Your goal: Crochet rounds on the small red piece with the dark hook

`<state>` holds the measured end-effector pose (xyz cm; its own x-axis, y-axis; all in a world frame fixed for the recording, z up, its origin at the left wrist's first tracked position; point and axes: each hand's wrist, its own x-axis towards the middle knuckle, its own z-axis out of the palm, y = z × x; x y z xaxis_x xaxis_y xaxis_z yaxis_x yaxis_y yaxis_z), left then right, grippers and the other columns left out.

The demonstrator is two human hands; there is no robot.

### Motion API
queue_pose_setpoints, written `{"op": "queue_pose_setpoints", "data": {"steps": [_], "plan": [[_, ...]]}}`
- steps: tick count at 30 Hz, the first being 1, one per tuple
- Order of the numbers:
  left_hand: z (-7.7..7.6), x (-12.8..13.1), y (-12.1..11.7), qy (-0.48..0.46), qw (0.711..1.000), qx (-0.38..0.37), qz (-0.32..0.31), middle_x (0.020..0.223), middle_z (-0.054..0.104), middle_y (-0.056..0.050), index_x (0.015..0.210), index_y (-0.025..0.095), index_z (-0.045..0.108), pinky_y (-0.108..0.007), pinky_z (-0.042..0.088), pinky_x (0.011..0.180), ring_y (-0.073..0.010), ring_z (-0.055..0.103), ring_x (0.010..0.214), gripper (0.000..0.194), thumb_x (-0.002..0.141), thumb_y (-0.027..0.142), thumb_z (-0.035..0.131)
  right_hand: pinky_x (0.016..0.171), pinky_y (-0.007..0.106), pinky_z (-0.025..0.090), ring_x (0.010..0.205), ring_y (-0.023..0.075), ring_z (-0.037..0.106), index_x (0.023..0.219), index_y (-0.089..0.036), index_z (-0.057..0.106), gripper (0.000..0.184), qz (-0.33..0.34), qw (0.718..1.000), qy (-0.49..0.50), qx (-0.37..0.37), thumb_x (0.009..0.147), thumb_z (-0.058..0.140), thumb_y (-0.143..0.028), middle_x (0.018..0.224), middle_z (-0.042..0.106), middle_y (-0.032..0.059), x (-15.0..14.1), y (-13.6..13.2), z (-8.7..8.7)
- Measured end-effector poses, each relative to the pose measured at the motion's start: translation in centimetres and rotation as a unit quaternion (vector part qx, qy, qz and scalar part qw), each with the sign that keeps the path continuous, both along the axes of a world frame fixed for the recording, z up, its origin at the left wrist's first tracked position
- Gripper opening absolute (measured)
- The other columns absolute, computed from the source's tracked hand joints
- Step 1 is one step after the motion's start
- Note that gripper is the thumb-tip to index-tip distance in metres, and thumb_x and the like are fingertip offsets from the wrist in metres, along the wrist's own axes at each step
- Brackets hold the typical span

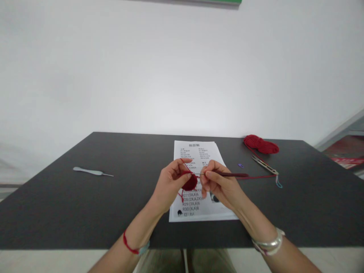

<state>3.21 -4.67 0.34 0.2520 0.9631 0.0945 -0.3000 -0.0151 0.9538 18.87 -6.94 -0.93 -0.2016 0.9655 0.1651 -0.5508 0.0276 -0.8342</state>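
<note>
Between the fingers of my left hand [171,181] is a small round piece of red crochet [191,183], with a short yarn tail hanging below it. Red yarn runs up over my left index finger. My right hand [218,179] pinches a crochet hook [231,174] with a dark red handle. The hook's thin metal shaft points left and meets the top edge of the crochet piece. Both hands are above a printed pattern sheet [196,216], covering part of its text. Whether the hook tip is inside a stitch is too small to tell.
A ball of red yarn [260,144] lies at the back right, its strand passing thread snips [265,165] and running towards my hands. Nearby is a small purple stitch marker [240,165]. A grey-handled hook [90,171] rests on the left of the black table [85,216].
</note>
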Motion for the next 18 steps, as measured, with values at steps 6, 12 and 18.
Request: {"op": "queue_pose_setpoints", "data": {"steps": [6,12,18], "plan": [[-0.5,0.4,0.0,-0.049,0.995,-0.056,-0.066,0.066,0.059,0.004,0.096,0.017,0.065,-0.026,0.048,0.06,-0.0123,0.061,0.06,0.029,0.068,0.015,0.071,0.056,0.026,0.05,0.056,0.0114,0.058,0.073,-0.02,0.057,0.015,-0.09,0.991,-0.062,0.072,0.078,0.07,-0.025,0.064,0.065,-0.0025,-0.2,0.2,-0.8],[-0.5,-0.2,0.3,-0.053,0.995,-0.052,-0.072,0.067,0.063,0.002,0.095,0.015,0.066,-0.023,0.048,0.06,-0.0115,0.062,0.06,0.029,0.067,0.014,0.074,0.06,0.03,0.053,0.055,0.0121,0.058,0.074,-0.02,0.056,0.015,-0.055,0.989,-0.09,0.107,0.08,0.068,-0.027,0.06,0.062,-0.0036,0.8,0.4,-0.9],[-0.5,-0.2,0.3,-0.045,0.997,-0.048,-0.051,0.066,0.063,0.003,0.094,0.015,0.067,-0.023,0.048,0.06,-0.0104,0.06,0.06,0.029,0.066,0.012,0.074,0.062,0.032,0.056,0.055,0.0122,0.057,0.072,-0.021,0.055,0.015,-0.106,0.974,-0.151,0.135,0.081,0.067,-0.024,0.058,0.059,-0.0044,0.8,0.2,-1.0]]}}
